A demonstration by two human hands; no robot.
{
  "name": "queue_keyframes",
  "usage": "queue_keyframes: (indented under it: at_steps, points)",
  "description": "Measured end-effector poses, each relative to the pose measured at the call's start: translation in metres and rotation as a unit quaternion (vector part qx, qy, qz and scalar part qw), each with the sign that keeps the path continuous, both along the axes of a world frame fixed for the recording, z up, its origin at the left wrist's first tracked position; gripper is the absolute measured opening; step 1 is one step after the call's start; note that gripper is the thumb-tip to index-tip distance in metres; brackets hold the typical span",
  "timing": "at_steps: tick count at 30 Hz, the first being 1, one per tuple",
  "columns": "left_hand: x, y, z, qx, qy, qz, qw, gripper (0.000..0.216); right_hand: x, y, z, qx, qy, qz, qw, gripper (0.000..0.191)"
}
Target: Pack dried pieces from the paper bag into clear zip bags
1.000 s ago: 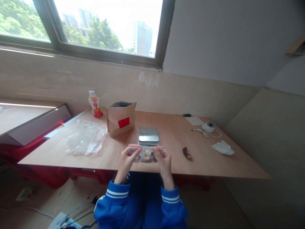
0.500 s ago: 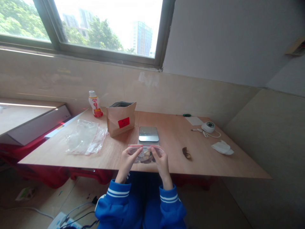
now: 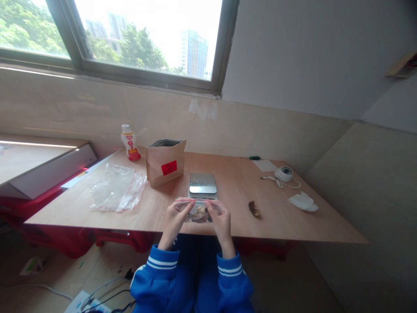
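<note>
down at the near edge of the tabletop (image 3: 286, 221), both hands pinch the top strip of a small clear zip bag (image 3: 199, 211) with brownish pieces inside. the left hand (image 3: 175, 218) grips its left end between thumb and fingers, and the right hand (image 3: 220, 220) pinches the strip nearer the middle, so the two hands sit close together. the bag is held just above the wood, right in front of a scale (image 3: 203, 183) with a shiny plate. left of the scale stands an open paper bag (image 3: 165, 162) with a red label, and behind that a small bottle (image 3: 130, 142). a heap of empty clear bags (image 3: 115, 188) lies further left. right of the hands lies a loose brown piece (image 3: 254, 209), well apart from a white cloth (image 3: 302, 202).
</note>
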State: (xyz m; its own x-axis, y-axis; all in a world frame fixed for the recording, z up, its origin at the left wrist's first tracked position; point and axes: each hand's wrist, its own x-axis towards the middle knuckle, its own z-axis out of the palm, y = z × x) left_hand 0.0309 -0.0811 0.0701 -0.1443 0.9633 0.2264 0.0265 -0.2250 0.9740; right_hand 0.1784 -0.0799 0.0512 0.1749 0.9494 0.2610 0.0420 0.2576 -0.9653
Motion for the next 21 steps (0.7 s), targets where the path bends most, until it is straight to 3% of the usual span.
queue_keyframes:
  at_steps: [5,11,15,18,21]
  points:
    - [-0.0001,0.0008,-0.0012,-0.013,-0.014,0.009,1.000,0.027,-0.0038,-0.0002,-0.0001,0.004,-0.014,-0.033,0.999,0.023]
    - [-0.0065,0.0006,-0.0013,-0.011,0.000,-0.044,0.999,0.026,-0.0003,0.0023,-0.0017,0.014,0.044,0.016,0.999,0.020]
    - [-0.0067,-0.0007,-0.0011,-0.017,-0.010,-0.056,0.998,0.027,0.0020,0.0017,-0.0019,-0.020,0.088,0.064,0.994,0.024]
    - [-0.0045,-0.0019,-0.0002,-0.022,-0.019,-0.061,0.998,0.030,0.0019,-0.0004,0.0008,-0.032,0.081,0.097,0.991,0.027]
    - [-0.0017,-0.0022,-0.0004,-0.020,-0.020,-0.064,0.998,0.028,-0.0001,-0.0012,0.0031,-0.016,0.060,0.086,0.994,0.022]
